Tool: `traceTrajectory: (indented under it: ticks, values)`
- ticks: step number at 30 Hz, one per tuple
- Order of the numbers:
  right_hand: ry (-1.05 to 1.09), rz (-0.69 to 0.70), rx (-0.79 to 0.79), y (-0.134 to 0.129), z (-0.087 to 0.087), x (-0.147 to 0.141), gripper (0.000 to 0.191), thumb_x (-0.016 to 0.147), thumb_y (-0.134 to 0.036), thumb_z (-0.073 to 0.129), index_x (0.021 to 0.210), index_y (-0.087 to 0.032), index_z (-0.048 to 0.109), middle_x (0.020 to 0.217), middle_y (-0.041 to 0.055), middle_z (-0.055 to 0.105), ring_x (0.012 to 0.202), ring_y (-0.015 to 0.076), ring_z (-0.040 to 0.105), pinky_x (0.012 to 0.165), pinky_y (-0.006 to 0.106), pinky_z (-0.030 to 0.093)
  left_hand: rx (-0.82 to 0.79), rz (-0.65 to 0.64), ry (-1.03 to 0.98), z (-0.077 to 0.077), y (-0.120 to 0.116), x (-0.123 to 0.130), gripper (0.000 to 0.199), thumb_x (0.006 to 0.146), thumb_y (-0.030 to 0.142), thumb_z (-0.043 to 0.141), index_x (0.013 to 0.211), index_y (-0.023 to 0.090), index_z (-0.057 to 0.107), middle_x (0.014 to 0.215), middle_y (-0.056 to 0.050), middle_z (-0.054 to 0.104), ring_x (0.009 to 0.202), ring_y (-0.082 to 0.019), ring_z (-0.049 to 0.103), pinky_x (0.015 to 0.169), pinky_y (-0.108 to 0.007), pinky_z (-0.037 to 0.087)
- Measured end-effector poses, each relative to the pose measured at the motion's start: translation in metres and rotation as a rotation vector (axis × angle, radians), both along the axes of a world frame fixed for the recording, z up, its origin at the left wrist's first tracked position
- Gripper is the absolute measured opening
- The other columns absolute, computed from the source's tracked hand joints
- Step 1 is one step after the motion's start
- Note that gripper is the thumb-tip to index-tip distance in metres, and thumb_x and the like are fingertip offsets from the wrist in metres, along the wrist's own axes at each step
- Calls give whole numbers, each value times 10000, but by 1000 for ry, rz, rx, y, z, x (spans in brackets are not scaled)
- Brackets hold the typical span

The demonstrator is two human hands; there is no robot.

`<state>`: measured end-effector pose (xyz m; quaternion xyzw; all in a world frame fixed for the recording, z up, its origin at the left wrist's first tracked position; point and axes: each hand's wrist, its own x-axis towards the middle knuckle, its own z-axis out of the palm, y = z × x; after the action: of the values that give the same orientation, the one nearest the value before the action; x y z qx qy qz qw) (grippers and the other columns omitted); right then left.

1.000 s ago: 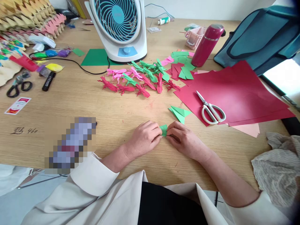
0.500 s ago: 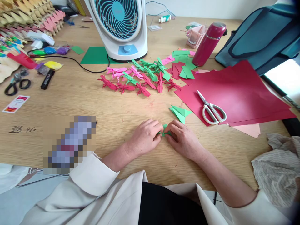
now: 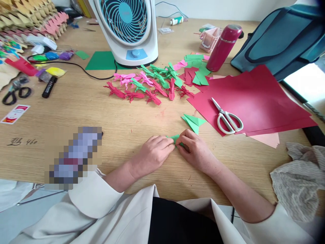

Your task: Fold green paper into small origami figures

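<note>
Between my hands is a small piece of green paper [image 3: 175, 137], folded and partly covered by fingers. My left hand [image 3: 156, 152] has its fingers pressed together on the paper's left side, close to the table. My right hand [image 3: 196, 149] pinches the right end between thumb and fingers. Just beyond my hands lies another folded green paper [image 3: 193, 122], pointed like a dart. Farther back rest several folded paper figures in red [image 3: 153, 97], pink [image 3: 124, 78] and green [image 3: 162, 79].
White-handled scissors [image 3: 227, 118] lie on large red paper sheets [image 3: 264, 101] at the right. A fan [image 3: 135, 56], a red thermos [image 3: 224, 47] and a blue bag [image 3: 274, 44] stand behind. To the left are black-handled scissors [image 3: 16, 93], a marker [image 3: 49, 87] and a blurred-out object [image 3: 76, 156].
My left hand has shifted slightly left and its fingers have straightened along the paper. More of the green piece shows now. The whole view has drifted a little.
</note>
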<state>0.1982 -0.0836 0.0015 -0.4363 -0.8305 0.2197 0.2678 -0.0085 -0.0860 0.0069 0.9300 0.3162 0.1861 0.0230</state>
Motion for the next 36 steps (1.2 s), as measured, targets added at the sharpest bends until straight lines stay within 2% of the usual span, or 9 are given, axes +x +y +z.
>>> traceTrajectory:
  ticks: [2, 5, 9, 14, 19, 24, 36]
  values:
    - [2, 1, -4, 1, 0, 1, 108, 880, -93, 550, 869, -177, 617, 905, 69, 565, 854, 202, 565, 782, 351, 462, 67, -66, 19, -2, -5, -4, 263, 972, 134, 467, 1181, 119, 626, 1157, -83, 673, 1087, -208, 578, 951, -367, 468]
    - [37, 35, -32, 3, 2, 6, 163, 872, -50, 518, 889, -177, 617, 924, 75, 578, 864, 200, 583, 784, 346, 477, 103, -72, 53, -2, -8, -5, 258, 977, 140, 476, 1181, 125, 633, 1169, -77, 685, 1105, -215, 579, 961, -385, 475]
    - [137, 127, -79, 6, 4, 21, 222, 911, -39, 463, 977, -194, 607, 974, 67, 615, 885, 172, 612, 790, 310, 498, 92, -61, 107, 3, -10, -2, 265, 983, 121, 441, 1159, 121, 639, 1196, -84, 674, 1124, -224, 576, 948, -374, 504]
    - [86, 217, -88, 9, 8, 36, 223, 932, -64, 461, 1013, -204, 614, 1029, 66, 659, 949, 180, 641, 829, 319, 516, 56, -82, 156, 4, -11, -1, 292, 977, 78, 388, 1160, 99, 614, 1196, -106, 649, 1111, -217, 589, 986, -366, 521]
    - [65, 234, -74, 9, 9, 43, 244, 930, -68, 457, 1012, -216, 634, 1048, 70, 679, 963, 185, 663, 840, 334, 539, -9, -60, 203, 5, -12, 1, 330, 979, 95, 385, 1265, 111, 550, 1173, -120, 643, 1112, -230, 593, 970, -393, 536]
    - [110, 221, -34, 9, 4, 43, 247, 923, -77, 467, 1010, -213, 654, 1045, 76, 691, 969, 189, 670, 845, 346, 550, -41, -76, 261, 5, -12, 4, 374, 969, 92, 399, 1326, 112, 507, 1172, -124, 638, 1115, -243, 581, 960, -409, 529]
    - [109, 210, -19, 9, 0, 41, 233, 924, -72, 482, 1003, -208, 654, 1036, 70, 676, 951, 177, 659, 831, 327, 537, 18, -73, 360, 11, -14, 8, 400, 939, 104, 459, 1334, 132, 511, 1085, -99, 625, 969, -236, 574, 836, -379, 517]
